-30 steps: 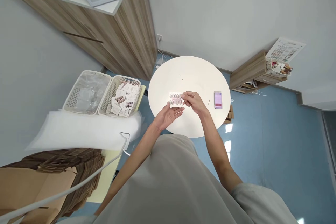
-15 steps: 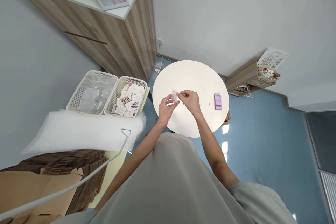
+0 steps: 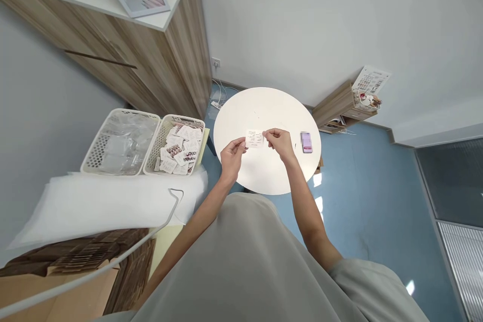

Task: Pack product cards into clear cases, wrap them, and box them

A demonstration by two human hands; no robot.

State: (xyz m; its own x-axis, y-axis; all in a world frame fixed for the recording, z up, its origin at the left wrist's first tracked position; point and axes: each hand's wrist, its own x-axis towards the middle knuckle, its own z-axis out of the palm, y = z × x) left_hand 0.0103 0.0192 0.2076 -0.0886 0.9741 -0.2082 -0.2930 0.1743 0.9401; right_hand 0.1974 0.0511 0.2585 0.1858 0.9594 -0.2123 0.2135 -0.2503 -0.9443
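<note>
A small white printed card is stretched between both hands above the round white table. Its left edge is pinched by my left hand, thumb against fingers. My right hand pinches the opposite edge near the upper right corner. Lines of dark print face me; the print is too small to read. To the right of my right hand, a phone with a lit purplish screen lies on the table.
At the left, one white basket holds clear plastic bags, and another basket holds many printed cards. Below are white foam sheets and stacked cardboard. A wooden cabinet rises behind; a low shelf stands right.
The card, earlier tilted between my fingers, now lies flat toward me and shows more of its face. My hands have moved slightly apart. The whole view has shifted a little.
</note>
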